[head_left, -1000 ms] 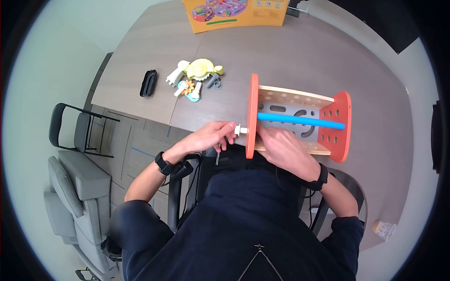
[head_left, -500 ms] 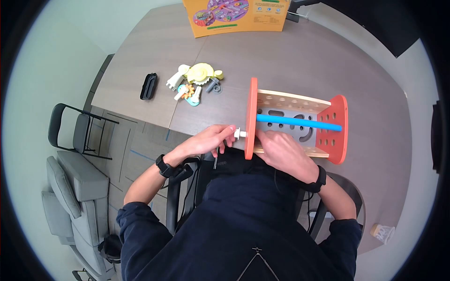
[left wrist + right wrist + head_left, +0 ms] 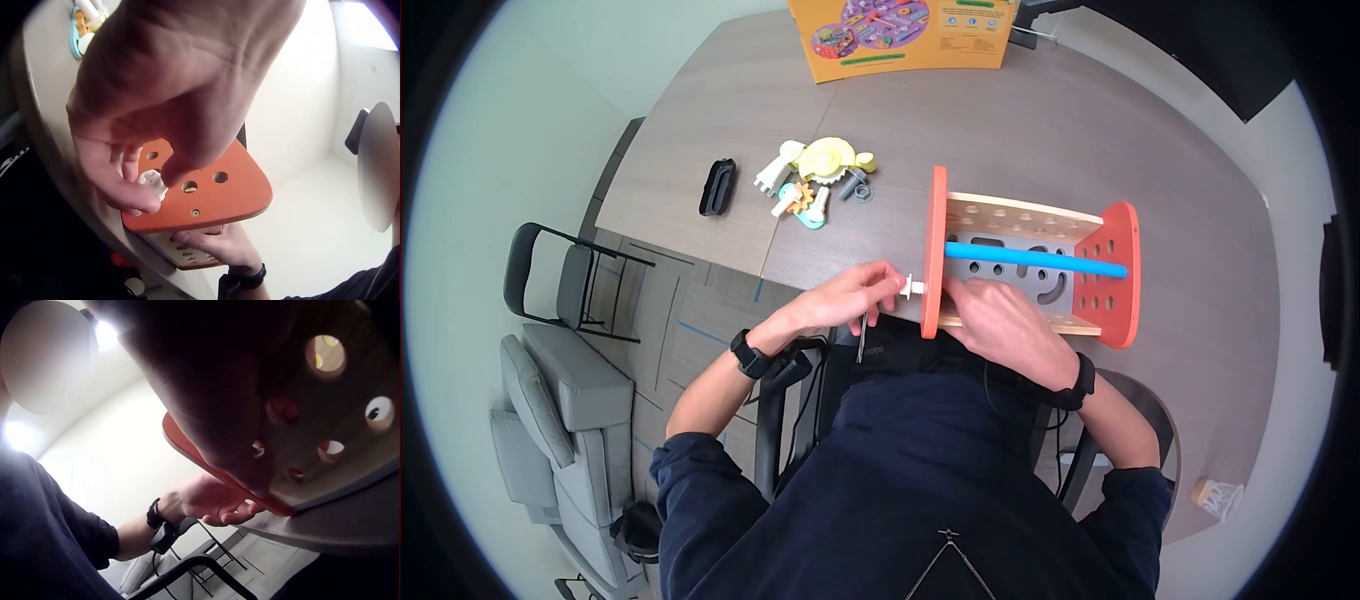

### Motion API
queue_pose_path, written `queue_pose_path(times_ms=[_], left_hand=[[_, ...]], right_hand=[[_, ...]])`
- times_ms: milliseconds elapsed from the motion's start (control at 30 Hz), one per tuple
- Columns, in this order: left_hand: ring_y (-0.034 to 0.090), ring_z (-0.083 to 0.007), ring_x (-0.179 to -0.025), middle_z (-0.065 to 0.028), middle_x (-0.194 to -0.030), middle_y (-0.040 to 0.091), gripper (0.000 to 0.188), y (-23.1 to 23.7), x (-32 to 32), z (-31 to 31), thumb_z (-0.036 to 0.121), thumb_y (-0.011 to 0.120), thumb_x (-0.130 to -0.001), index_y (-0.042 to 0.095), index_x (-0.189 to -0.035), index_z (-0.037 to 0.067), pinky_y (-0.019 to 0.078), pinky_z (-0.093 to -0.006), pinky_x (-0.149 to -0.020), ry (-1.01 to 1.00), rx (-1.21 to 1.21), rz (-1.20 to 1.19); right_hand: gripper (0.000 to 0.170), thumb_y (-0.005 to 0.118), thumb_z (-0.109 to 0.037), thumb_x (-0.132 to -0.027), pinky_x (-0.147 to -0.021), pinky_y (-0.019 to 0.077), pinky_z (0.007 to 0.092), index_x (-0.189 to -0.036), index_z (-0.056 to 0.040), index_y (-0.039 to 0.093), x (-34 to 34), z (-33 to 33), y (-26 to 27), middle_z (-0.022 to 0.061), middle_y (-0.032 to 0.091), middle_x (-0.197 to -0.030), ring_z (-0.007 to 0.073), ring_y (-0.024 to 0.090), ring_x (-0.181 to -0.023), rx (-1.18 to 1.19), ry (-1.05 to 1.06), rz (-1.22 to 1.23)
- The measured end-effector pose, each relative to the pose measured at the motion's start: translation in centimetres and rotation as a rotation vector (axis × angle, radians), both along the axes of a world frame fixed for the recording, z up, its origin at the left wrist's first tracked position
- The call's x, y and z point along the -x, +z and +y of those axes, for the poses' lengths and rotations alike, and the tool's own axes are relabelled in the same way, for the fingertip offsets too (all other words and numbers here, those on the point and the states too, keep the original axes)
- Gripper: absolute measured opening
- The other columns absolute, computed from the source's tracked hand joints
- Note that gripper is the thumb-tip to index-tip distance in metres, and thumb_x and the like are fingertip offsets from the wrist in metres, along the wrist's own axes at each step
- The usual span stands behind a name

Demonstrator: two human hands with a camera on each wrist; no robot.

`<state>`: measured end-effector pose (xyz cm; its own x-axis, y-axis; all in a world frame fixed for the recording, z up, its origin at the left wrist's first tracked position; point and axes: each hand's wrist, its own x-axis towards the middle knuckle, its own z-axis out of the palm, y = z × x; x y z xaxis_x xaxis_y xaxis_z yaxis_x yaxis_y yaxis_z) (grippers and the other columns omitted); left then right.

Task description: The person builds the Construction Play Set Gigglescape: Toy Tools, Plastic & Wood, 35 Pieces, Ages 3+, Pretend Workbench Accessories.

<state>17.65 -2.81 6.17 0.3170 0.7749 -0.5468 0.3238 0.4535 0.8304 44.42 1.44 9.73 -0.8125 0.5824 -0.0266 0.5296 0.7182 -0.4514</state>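
At the toy rack's (image 3: 1032, 268) near-left end panel (image 3: 934, 252), left hand (image 3: 852, 296) pinches white screw (image 3: 911, 287) between thumb and finger; right hand (image 3: 1006, 327) inside against same panel, finger grip unclear.

White bolt (image 3: 913, 287) — slightly less thread showing outside the orange end panel (image 3: 934, 250). Wooden frame (image 3: 1040, 209) — nudged slightly toward the left hand (image 3: 845, 298). Yellow box (image 3: 905, 35) — more in head view.
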Motion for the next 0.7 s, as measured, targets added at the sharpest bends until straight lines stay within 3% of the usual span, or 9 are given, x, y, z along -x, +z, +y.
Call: queue_pose_path(times_ms=[100,200,400,500,600,700], left_hand=[[0.063,-0.0090,-0.075,-0.0020,-0.098,0.061,0.041,-0.2,0.0,0.6,0.043,0.050,-0.114,0.062,-0.118,0.004,0.0555,-0.0261,-0.055,-0.010,0.049,0.050],[0.062,-0.0090,-0.074,-0.0016,-0.097,0.061,0.041,-0.7,0.0,0.6,0.042,0.049,-0.115,0.064,-0.115,0.004,0.0555,-0.0259,-0.056,-0.014,0.100,-0.027],[0.063,-0.0093,-0.076,-0.0023,-0.102,0.061,0.039,-0.7,-0.1,-0.3,0.042,0.050,-0.115,0.058,-0.125,0.005,0.0554,-0.0256,-0.056,-0.043,-0.173,-0.053],[0.064,-0.0095,-0.077,-0.0021,-0.107,0.062,0.039,0.0,-0.3,-0.6,0.043,0.049,-0.115,0.055,-0.131,0.009,0.0557,-0.0255,-0.056,-0.028,-0.160,-0.021],[0.064,-0.0101,-0.076,-0.0026,-0.105,0.063,0.044,-0.9,0.2,0.1,0.048,0.045,-0.115,0.056,-0.129,0.008,0.0560,-0.0261,-0.056,0.040,-0.004,-0.014],[0.064,-0.0103,-0.077,-0.0043,-0.101,0.063,0.048,-1.2,0.2,0.5,0.049,0.045,-0.115,0.059,-0.125,0.005,0.0553,-0.0266,-0.056,-0.015,0.033,-0.015]], right_hand=[[0.038,0.077,-0.007,-0.086,-0.077,0.0599,0.0502,-0.119,0.0065,0.062,0.1,0.1,0.2,0.0238,0.072,-0.088,0.0424,0.074,-0.087,-0.017,0.017,-0.014],[0.039,0.078,-0.012,-0.087,-0.082,0.0581,0.0512,-0.118,0.0072,0.066,0.0,0.1,0.1,0.0262,0.072,-0.093,0.0443,0.072,-0.092,0.028,-0.015,0.044],[0.040,0.079,-0.014,-0.087,-0.085,0.0583,0.0505,-0.120,0.0057,0.066,0.0,0.1,0.1,0.0255,0.073,-0.100,0.0431,0.072,-0.098,0.031,-0.018,0.060],[0.043,0.080,-0.016,-0.087,-0.089,0.0585,0.0495,-0.122,0.0056,0.066,0.0,0.1,0.2,0.0247,0.074,-0.105,0.0421,0.072,-0.102,0.030,-0.020,0.092],[0.046,0.080,-0.016,-0.087,-0.094,0.0580,0.0489,-0.125,0.0053,0.066,0.0,0.2,0.3,0.0236,0.072,-0.117,0.0407,0.071,-0.109,-0.009,0.018,0.106],[0.049,0.080,-0.015,-0.087,-0.098,0.0572,0.0479,-0.129,0.0049,0.066,0.0,0.1,0.0,0.0224,0.067,-0.132,0.0401,0.069,-0.115,-0.036,0.007,0.110]])
